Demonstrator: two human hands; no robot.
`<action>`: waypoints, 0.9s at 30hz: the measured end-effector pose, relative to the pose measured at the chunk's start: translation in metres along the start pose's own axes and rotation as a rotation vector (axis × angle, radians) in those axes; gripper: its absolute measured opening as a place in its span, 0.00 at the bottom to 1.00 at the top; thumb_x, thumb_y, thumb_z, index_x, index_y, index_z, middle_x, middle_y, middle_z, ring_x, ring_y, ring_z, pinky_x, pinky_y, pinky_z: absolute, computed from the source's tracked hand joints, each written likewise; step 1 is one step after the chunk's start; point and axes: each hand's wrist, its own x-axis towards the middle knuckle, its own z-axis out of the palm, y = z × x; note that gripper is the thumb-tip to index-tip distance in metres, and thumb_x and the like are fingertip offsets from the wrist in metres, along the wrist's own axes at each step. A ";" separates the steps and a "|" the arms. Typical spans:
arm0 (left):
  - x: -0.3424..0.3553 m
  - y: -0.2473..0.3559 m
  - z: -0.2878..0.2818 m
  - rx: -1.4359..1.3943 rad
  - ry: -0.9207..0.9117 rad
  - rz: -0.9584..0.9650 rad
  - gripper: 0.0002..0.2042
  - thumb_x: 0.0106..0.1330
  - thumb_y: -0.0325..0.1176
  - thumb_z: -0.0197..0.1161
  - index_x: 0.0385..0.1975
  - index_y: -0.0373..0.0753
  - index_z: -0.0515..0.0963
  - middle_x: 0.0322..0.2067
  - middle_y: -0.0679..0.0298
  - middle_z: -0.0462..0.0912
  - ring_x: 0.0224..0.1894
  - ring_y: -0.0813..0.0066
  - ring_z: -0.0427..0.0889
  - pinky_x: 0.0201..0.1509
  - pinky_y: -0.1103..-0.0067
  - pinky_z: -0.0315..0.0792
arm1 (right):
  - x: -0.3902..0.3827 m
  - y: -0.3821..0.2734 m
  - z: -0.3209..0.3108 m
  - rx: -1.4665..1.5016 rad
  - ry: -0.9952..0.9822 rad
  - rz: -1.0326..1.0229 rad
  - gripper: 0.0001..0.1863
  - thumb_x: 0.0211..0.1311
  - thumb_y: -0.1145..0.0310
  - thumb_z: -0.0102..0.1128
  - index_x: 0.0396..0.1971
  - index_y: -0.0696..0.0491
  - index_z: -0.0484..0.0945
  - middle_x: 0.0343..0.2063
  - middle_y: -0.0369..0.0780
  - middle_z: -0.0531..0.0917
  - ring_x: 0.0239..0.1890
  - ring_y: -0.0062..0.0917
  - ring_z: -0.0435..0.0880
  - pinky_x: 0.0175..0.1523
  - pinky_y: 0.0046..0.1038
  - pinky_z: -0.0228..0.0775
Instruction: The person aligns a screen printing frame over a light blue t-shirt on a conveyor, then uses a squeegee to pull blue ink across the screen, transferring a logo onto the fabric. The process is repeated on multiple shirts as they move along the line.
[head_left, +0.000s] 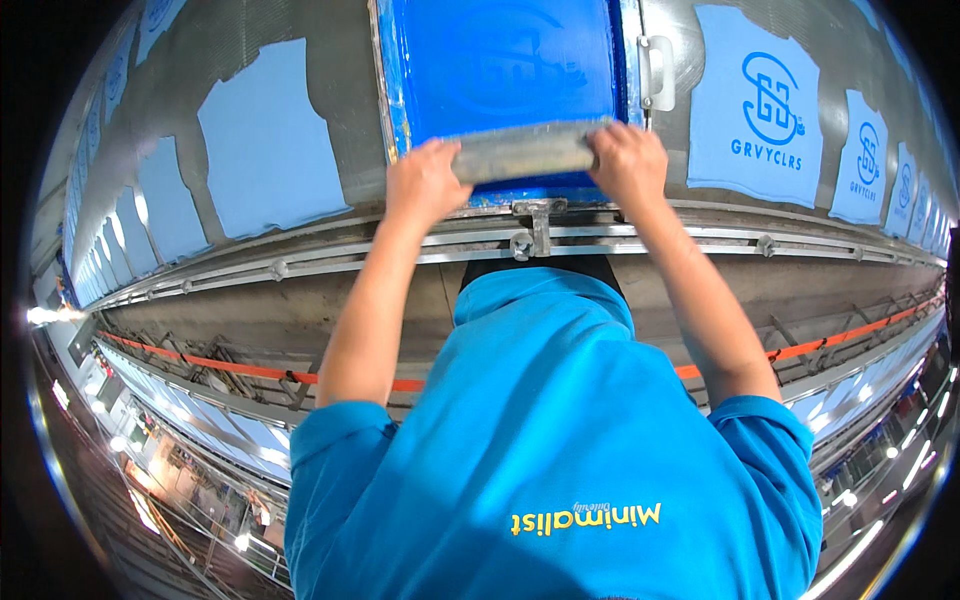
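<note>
Our left hand (425,180) and right hand (628,162) are both closed around the ends of a grey squeegee bar (525,152), which lies crosswise at the near edge of a blue printing screen (500,60). The bar is long, flat and dull grey, smeared in places, and our fingers wrap over its top edge at each end. It sits at about twelve o'clock from our chest, just above the metal rail (640,235) that runs along the front of the surface (340,70).

The screen's frame hems the bar in at nine and three o'clock, so free travel lies only toward twelve, up the blue mesh. A white handle (658,72) stands on the frame at one o'clock from our right hand.

Farther out, at ten o'clock, plain light-blue fabric pieces (265,135) lie flat on the surface; at two o'clock the printed fabric pieces (755,105) carry a darker blue mark. Below the rail, an orange strap (230,367) crosses the lower framework.
</note>
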 end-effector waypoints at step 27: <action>0.270 -0.066 -0.084 0.080 -0.091 0.048 0.22 0.55 0.58 0.73 0.34 0.44 0.90 0.33 0.56 0.90 0.40 0.52 0.90 0.45 0.61 0.83 | 0.241 0.076 0.024 -0.131 -0.141 0.156 0.20 0.53 0.43 0.76 0.35 0.42 0.90 0.30 0.32 0.86 0.36 0.32 0.88 0.39 0.36 0.80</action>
